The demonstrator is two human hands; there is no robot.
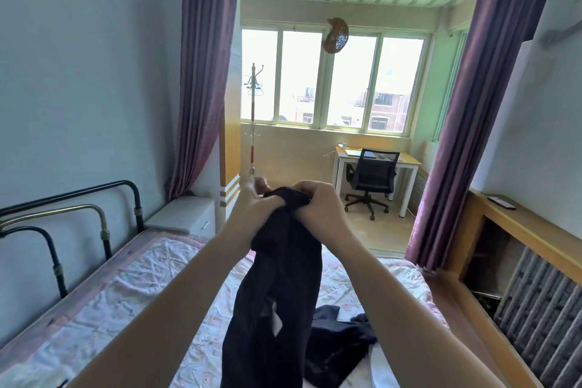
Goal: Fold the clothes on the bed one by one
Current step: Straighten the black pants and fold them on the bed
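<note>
I hold a dark garment point(277, 293) up in front of me over the bed point(151, 280). My left hand point(255, 205) and right hand point(318, 201) are close together at its top edge, each with fingers curled round a bunch of the cloth. The top edge is gathered between them, not spread.

I judge the task is at an early stage. This garment is not folded at all; it is only lifted, and I cannot tell what kind it is. On the bed below, just right of the hanging cloth, lies a dark heap point(340, 334) of at least 1 more piece, crumpled, with something white at the bottom edge of the view. I see no folded stack anywhere in view, so nearly all the work seems left.

The garment hangs with its long axis running up and down, top end at my hands, lower end dropping out of view toward me. A small white label shows on it partway down.
</note>
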